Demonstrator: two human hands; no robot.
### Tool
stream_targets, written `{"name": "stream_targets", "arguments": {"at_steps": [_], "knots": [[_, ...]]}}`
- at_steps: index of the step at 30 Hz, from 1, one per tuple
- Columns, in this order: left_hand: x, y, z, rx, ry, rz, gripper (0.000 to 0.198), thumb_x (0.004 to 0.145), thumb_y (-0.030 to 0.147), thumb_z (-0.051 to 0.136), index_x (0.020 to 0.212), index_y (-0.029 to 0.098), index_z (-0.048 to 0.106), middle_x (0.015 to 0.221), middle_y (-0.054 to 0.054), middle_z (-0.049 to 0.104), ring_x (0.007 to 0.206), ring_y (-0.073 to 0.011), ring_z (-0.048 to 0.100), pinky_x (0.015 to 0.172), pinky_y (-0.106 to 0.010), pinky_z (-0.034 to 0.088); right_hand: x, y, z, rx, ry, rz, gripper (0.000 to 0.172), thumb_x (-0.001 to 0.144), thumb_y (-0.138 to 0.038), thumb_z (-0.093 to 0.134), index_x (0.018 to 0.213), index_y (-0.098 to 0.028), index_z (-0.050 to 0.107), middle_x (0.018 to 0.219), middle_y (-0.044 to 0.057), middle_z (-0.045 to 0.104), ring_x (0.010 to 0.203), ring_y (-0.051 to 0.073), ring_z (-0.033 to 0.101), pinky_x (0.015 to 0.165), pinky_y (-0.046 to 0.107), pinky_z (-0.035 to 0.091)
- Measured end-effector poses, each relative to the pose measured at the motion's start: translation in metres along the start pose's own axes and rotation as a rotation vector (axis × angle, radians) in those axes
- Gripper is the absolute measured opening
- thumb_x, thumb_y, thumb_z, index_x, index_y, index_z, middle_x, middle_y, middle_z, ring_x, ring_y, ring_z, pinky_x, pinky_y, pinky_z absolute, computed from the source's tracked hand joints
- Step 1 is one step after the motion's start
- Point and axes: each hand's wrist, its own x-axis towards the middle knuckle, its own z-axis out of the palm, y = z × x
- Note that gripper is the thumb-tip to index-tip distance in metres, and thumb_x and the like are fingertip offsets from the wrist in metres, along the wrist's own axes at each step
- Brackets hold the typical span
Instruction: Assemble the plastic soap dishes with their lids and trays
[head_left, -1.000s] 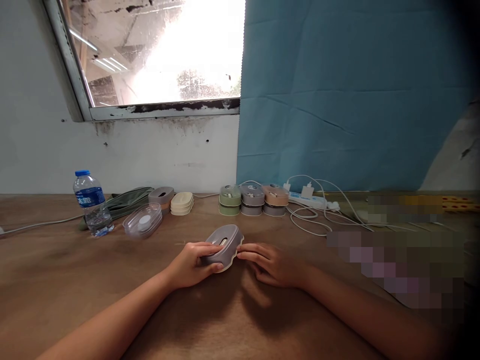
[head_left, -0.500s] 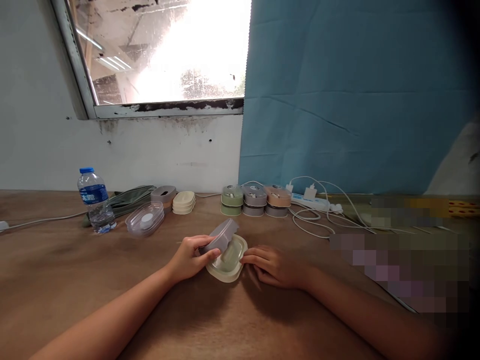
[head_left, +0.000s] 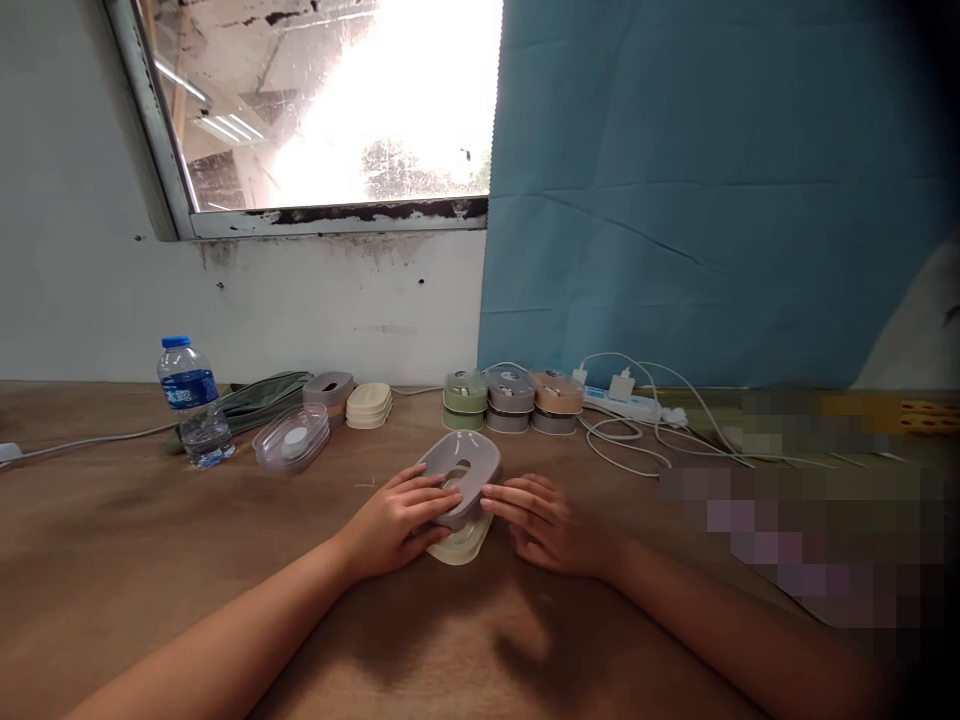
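A mauve plastic box cover (head_left: 480,465) with an oval slot sits tilted over a cream plastic base (head_left: 459,548), whose near edge shows below it. My left hand (head_left: 401,520) grips the cover's left side, its fingers on top and its thumb along the near edge. On the other side, my right hand (head_left: 540,522) has its fingers stretched out, the fingertips touching the cover's right edge. Most of the base is hidden beneath the cover.
Toward the wall stand a water bottle (head_left: 191,405), clear plastic trays (head_left: 289,440), another mauve box (head_left: 330,392) and stacked cream pieces (head_left: 369,405). Green (head_left: 465,392), grey (head_left: 509,392) and peach (head_left: 556,392) boxes stand beside a power strip (head_left: 622,403) with white cables.
The mauve cover has swung from a steep tilt at the left down over the cream base. My left hand turned with it; my right fingertips now meet the cover's edge.
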Motion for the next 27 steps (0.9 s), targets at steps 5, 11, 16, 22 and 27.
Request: {"name": "stream_targets", "arguments": {"at_steps": [5, 11, 16, 22, 27], "knots": [[0.002, 0.006, -0.001, 0.096, -0.03, 0.121, 0.039, 0.089, 0.029, 0.045, 0.127, 0.022, 0.046, 0.122, -0.003, 0.057, 0.119, -0.0183, 0.046, 0.108, -0.038, 0.025, 0.004, 0.002, -0.002, -0.033, -0.02, -0.03, 0.044, 0.088, -0.022, 0.051, 0.131, -0.021, 0.039, 0.115, 0.006, 0.061, 0.079, 0.016, 0.059, 0.073, 0.032, 0.045], [0.001, 0.01, -0.006, 0.157, -0.008, 0.195, 0.04, 0.088, 0.026, 0.045, 0.129, 0.023, 0.042, 0.124, -0.002, 0.057, 0.123, -0.0189, 0.042, 0.109, -0.038, 0.022, 0.003, 0.003, 0.004, -0.044, 0.018, -0.004, 0.03, 0.091, -0.019, 0.047, 0.121, -0.017, 0.047, 0.1, 0.006, 0.066, 0.074, 0.015, 0.06, 0.063, 0.029, 0.046], [-0.002, 0.013, -0.015, 0.139, 0.135, 0.208, 0.032, 0.084, 0.026, 0.051, 0.114, 0.018, 0.053, 0.111, -0.009, 0.06, 0.11, -0.0211, 0.051, 0.102, -0.038, 0.032, -0.003, 0.011, 0.005, -0.013, 0.058, 0.254, 0.024, 0.092, -0.022, 0.043, 0.115, -0.019, 0.049, 0.103, 0.008, 0.062, 0.091, 0.018, 0.058, 0.079, 0.033, 0.049], [0.001, 0.004, -0.01, -0.013, -0.246, 0.073, 0.024, 0.086, 0.028, 0.049, 0.106, 0.021, 0.059, 0.099, -0.007, 0.061, 0.092, -0.0173, 0.055, 0.086, -0.03, 0.042, -0.011, 0.023, 0.006, 0.041, 0.106, 0.533, 0.023, 0.091, -0.026, 0.043, 0.113, -0.022, 0.047, 0.105, 0.009, 0.058, 0.094, 0.022, 0.057, 0.08, 0.039, 0.049], [-0.001, -0.003, -0.013, 0.012, -0.271, -0.04, 0.02, 0.088, 0.029, 0.046, 0.095, 0.02, 0.063, 0.088, -0.006, 0.061, 0.085, -0.0166, 0.054, 0.078, -0.026, 0.042, -0.01, 0.023, 0.006, 0.051, 0.116, 0.562, 0.023, 0.089, -0.025, 0.045, 0.111, -0.021, 0.048, 0.103, 0.009, 0.059, 0.089, 0.023, 0.058, 0.074, 0.038, 0.049]]}}
